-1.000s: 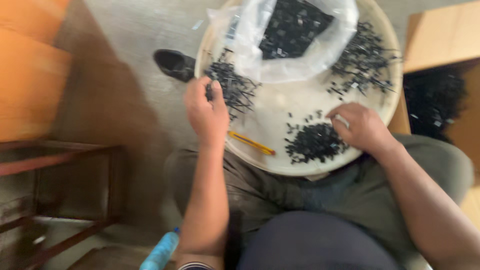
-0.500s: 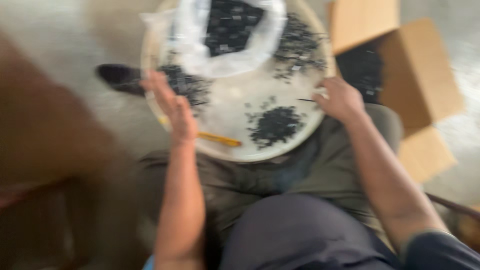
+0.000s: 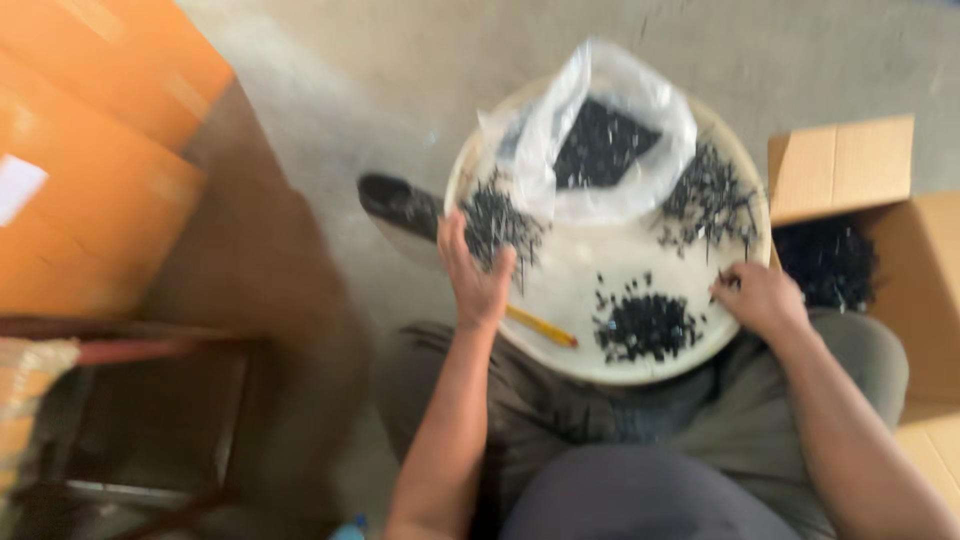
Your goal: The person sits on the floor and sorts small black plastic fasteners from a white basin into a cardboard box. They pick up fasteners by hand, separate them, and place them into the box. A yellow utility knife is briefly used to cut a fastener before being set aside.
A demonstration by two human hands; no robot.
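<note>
Small black parts heaped in loose piles on a round white tray, resting across the lap for easy reach. Left hand flat over the left pile, fingers spread open. Right hand at the tray's right rim, fingers pinched on a black piece, though blurred. Clear plastic bag of more parts at the far side. Yellow pencil near the left wrist. Open cardboard box just beside, holding dark parts.

A grey concrete floor fills the top of the blurred view, lit evenly. Large orange-brown cartons stand at the left above what seems to be a dark metal frame. An open cardboard box sits at the right.
</note>
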